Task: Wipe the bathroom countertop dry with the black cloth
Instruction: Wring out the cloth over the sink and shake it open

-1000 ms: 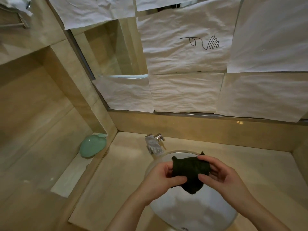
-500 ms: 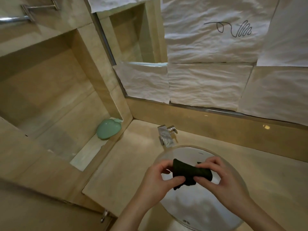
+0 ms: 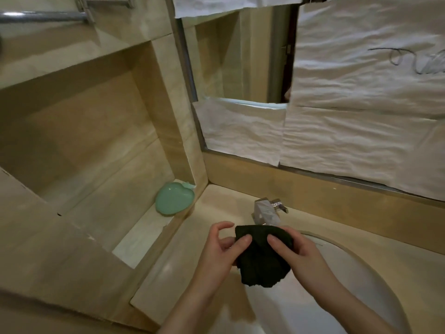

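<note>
A bunched black cloth (image 3: pixel 262 259) hangs in the air between both hands, above the left rim of the white basin (image 3: pixel 349 285). My left hand (image 3: pixel 220 251) pinches its left edge with thumb and fingers, the index finger raised. From the right, my right hand (image 3: pixel 298 251) grips the cloth, thumb on top. The beige stone countertop (image 3: pixel 216 206) runs around the basin and back to the wall.
A chrome tap (image 3: pixel 266 212) stands just behind the cloth. A mint-green soap dish (image 3: pixel 173 200) leans in the corner of a lower ledge (image 3: pixel 142 237) at left. White paper sheets (image 3: pixel 337 136) cover the mirror above. A metal towel bar (image 3: pixel 43 16) is top left.
The view has swung left and nearer the counter. Both hands have carried the cloth from over the middle of the basin toward its left rim, and the cloth now hangs looser.
</note>
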Motion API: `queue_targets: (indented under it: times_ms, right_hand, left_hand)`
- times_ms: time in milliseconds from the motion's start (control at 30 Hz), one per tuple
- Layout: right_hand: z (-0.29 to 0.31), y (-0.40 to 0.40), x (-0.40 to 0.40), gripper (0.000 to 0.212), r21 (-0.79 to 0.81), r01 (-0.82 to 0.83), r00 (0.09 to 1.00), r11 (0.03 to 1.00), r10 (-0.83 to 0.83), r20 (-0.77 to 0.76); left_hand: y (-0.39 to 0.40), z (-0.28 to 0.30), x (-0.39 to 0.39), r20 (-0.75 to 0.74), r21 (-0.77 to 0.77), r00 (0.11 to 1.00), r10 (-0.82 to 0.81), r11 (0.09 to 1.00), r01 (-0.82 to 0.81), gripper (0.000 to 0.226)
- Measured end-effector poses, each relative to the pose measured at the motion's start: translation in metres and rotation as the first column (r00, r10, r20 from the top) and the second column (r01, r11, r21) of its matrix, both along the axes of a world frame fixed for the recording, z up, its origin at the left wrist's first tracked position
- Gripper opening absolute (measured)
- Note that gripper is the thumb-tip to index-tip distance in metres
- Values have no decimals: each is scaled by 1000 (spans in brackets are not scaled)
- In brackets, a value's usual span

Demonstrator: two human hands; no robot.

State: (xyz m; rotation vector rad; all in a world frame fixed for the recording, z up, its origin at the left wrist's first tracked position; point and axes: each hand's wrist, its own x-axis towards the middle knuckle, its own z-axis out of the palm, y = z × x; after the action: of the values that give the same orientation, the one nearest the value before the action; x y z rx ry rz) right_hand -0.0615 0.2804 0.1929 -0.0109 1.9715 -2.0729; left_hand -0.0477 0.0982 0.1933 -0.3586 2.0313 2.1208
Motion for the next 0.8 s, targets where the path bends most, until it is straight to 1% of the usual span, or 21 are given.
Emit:
queue_targets:
  times_ms: [67, 100, 133, 167, 267, 300, 400, 467, 567, 633, 700, 800]
  right_hand:
    - [-4, -28, -14, 18, -5, 21, 1000, 1000, -21, 20]
    - [-7, -42, -22, 18, -11, 29, 999, 1000, -28, 38]
    - [-9, -56, -30, 18, -15, 32, 998, 999, -31, 60]
    - [-12, -70, -37, 21, -27, 31, 995, 999, -28, 91]
    - [-22, -104, -57, 36, -61, -5, 986, 998, 15, 168]
    - [-26, -115, -64, 38, -63, -24, 982, 998, 36, 185]
    - [-39, -144, -81, 34, -79, -55, 973, 995, 71, 220]
    - [-50, -165, -92, 28, -62, -53, 972, 997, 65, 226]
    - [-69, -199, -114, 17, 9, -30, 979, 1000, 27, 203]
    - [-82, -220, -135, 15, 38, -22, 982, 999, 14, 190]
    - [-96, -240, -158, 17, 51, -11, 981, 999, 1, 192]
    - [-116, -264, -192, 25, 114, 21, 980, 993, -43, 193]
  left_hand:
    - [-31, -3, -13, 55, -1, 994, -90, 996, 90, 54]
    - [-48, -6, -20, 70, -16, 989, -131, 991, 133, 55]
    - [-63, -7, -26, 83, -37, 986, -143, 989, 146, 54]
    - [-78, -10, -32, 94, -56, 988, -120, 991, 125, 52]
    - [-112, -17, -45, 84, -58, 996, -6, 998, 11, 45]
    - [-122, -20, -48, 72, -54, 997, 21, 998, -17, 42]
    - [-146, -30, -59, 41, -19, 995, 93, 996, -92, 31]
    - [-162, -42, -67, 46, -29, 984, 173, 985, -171, 28]
    - [-186, -62, -88, 71, -63, 945, 318, 947, -314, 25]
    - [-201, -75, -110, 58, -137, 919, 391, 914, -381, 25]
    - [-214, -85, -138, 32, -202, 891, 453, 876, -438, 20]
    - [-227, -98, -178, 27, -213, 851, 525, 834, -508, 19]
